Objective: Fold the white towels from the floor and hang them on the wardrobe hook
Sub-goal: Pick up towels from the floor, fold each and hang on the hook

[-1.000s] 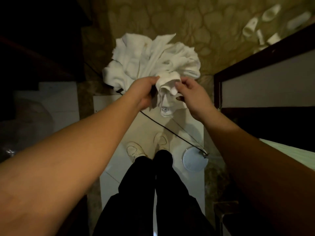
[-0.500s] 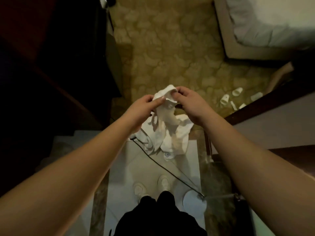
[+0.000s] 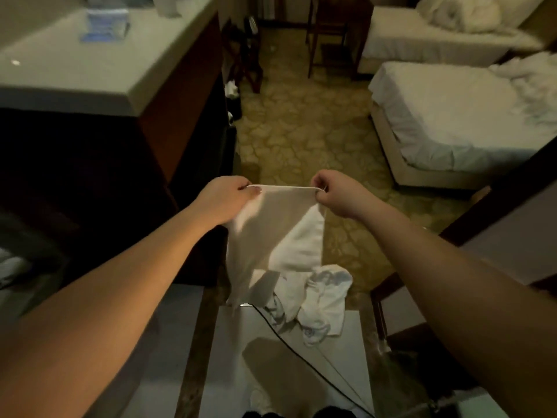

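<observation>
Since the earlier frame, left hand [image 3: 223,200] and right hand [image 3: 337,194] have drawn apart, each pinching a top corner of the white towel [image 3: 280,236], stretched taut above the floor pile [image 3: 319,300]. Recommend level corners before folding.

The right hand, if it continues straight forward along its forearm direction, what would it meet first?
Probably nothing soon. The right hand pinches a top corner of the white towel and points up-left over open carpet; the dark chair stands far beyond. Depth is unclear from one view.
</observation>
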A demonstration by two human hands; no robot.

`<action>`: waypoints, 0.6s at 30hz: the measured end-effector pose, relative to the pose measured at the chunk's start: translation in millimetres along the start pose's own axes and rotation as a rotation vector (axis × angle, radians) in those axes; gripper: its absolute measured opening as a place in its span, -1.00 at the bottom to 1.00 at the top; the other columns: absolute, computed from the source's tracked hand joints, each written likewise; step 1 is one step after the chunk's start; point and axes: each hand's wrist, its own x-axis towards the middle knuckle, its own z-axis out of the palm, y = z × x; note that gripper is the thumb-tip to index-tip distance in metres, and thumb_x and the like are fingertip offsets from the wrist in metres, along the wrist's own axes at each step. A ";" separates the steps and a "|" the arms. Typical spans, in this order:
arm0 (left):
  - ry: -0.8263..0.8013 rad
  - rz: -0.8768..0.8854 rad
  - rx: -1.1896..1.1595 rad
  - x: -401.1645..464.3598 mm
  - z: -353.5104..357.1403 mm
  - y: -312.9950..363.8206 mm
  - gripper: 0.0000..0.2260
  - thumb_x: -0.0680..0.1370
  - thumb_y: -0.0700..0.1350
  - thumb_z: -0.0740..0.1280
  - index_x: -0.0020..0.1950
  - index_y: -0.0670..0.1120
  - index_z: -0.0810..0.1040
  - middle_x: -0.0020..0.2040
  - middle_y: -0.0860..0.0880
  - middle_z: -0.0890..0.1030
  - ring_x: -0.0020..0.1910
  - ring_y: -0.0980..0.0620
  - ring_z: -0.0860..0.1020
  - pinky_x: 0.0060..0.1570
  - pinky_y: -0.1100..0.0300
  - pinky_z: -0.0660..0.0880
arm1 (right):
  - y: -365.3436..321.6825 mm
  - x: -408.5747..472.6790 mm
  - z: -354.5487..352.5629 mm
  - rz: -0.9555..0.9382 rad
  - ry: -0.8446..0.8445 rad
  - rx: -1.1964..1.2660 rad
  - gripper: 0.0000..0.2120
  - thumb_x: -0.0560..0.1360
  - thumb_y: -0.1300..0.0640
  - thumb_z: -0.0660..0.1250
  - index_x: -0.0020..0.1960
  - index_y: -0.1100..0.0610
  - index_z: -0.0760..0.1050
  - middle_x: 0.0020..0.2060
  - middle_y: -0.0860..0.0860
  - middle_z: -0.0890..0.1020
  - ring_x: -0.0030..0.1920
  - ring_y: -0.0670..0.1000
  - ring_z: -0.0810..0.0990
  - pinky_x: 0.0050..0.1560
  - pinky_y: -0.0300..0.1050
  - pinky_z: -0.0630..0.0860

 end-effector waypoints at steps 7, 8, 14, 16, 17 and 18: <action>0.070 -0.034 0.050 -71.5 -57.2 -7.8 -0.74 0.55 0.23 0.35 -0.26 0.14 0.58 -0.29 0.13 0.66 -0.36 0.23 0.60 -0.38 0.29 0.40 | -21.3 -43.3 18.8 -0.002 -0.080 -0.206 -0.77 0.54 0.14 0.26 0.16 0.12 0.56 0.07 0.11 0.63 -0.09 0.08 0.50 -0.15 -0.09 0.38; 0.080 -0.049 0.077 -85.8 -60.8 -9.4 -0.74 0.53 0.25 0.36 -0.28 0.15 0.54 -0.31 0.09 0.64 -0.38 0.21 0.58 -0.39 0.31 0.38 | -26.3 -51.8 20.6 -0.013 -0.064 -0.212 -0.76 0.55 0.12 0.24 0.18 0.09 0.55 0.08 0.10 0.64 -0.09 0.08 0.49 -0.13 -0.08 0.37; 0.055 -0.115 0.341 -204.1 -75.3 -18.2 -0.66 0.60 0.20 0.30 0.05 -0.06 0.62 -0.07 0.03 0.60 -0.03 -0.04 0.60 -0.15 0.15 0.37 | -49.5 -119.5 29.6 -0.102 0.045 -0.272 -0.70 0.62 0.08 0.18 0.32 0.06 0.49 0.19 0.10 0.64 0.17 0.18 0.58 0.07 -0.01 0.36; 0.008 -0.152 0.386 -251.3 -75.2 -29.6 -0.70 0.58 0.15 0.34 -0.04 -0.08 0.62 -0.12 -0.03 0.62 -0.10 -0.05 0.59 -0.19 0.12 0.42 | -58.7 -148.0 35.9 -0.160 0.085 -0.253 -0.71 0.64 0.07 0.19 0.32 0.06 0.51 0.19 0.08 0.65 0.17 0.17 0.60 0.01 -0.04 0.37; -0.007 -0.181 0.404 -274.9 -74.0 -37.8 -0.74 0.58 0.13 0.36 -0.05 -0.07 0.61 -0.12 -0.02 0.62 -0.12 -0.01 0.59 -0.20 0.12 0.43 | -64.3 -163.0 39.2 -0.205 0.110 -0.253 -0.73 0.64 0.06 0.20 0.30 0.05 0.53 0.16 0.07 0.66 0.14 0.16 0.61 -0.02 -0.06 0.39; -0.012 -0.214 0.424 -297.4 -72.5 -45.8 -0.77 0.58 0.11 0.37 -0.06 -0.05 0.60 -0.13 0.01 0.61 -0.14 0.03 0.57 -0.23 0.14 0.41 | -70.8 -177.4 42.4 -0.249 0.146 -0.247 -0.75 0.65 0.05 0.20 0.26 0.04 0.54 0.10 0.06 0.67 0.08 0.14 0.62 -0.06 -0.07 0.38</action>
